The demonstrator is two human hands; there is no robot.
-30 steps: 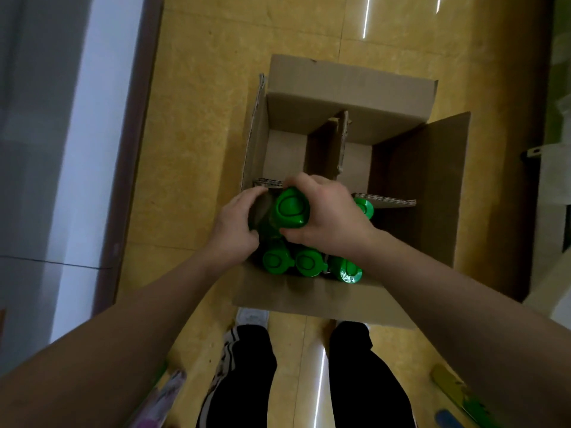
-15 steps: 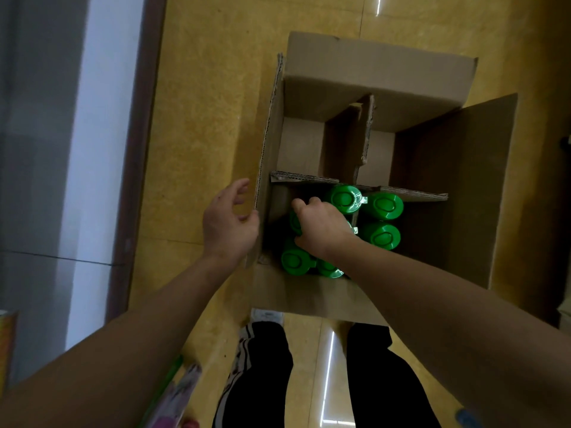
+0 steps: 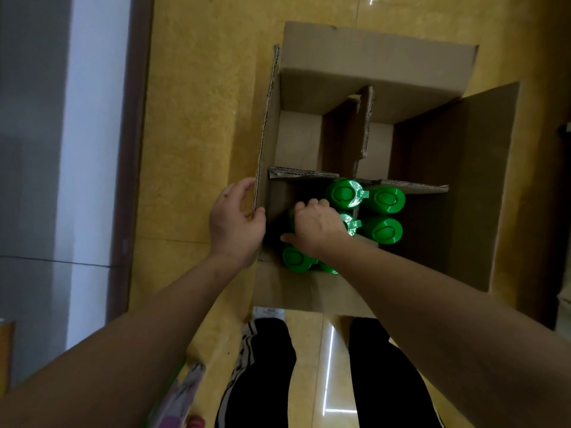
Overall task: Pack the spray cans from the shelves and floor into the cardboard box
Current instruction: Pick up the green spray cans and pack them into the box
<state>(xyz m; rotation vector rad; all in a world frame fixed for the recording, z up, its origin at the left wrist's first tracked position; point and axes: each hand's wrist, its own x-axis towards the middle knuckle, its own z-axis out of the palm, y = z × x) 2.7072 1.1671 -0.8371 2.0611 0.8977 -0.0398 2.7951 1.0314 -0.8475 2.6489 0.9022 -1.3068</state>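
An open cardboard box (image 3: 380, 63) stands on the yellow floor below me, split by cardboard dividers (image 3: 366, 125). Several green-capped spray cans (image 3: 384, 230) stand upright in its near half. My right hand (image 3: 318, 227) reaches into the near left compartment and curls over the top of a green-capped can (image 3: 292, 216) that is mostly hidden beneath it. My left hand (image 3: 236, 223) holds the box's left flap (image 3: 265, 140), thumb inside the edge and fingers outside. The two far compartments show only bare cardboard.
A grey-white wall with a dark baseboard (image 3: 136, 149) runs along the left. My legs in black trousers (image 3: 262, 375) stand just before the box. A colourful printed object (image 3: 182, 393) lies at the bottom left.
My right hand has lowered the green-capped can from above the box down into the near left compartment. My left hand left the can and took hold of the left flap.
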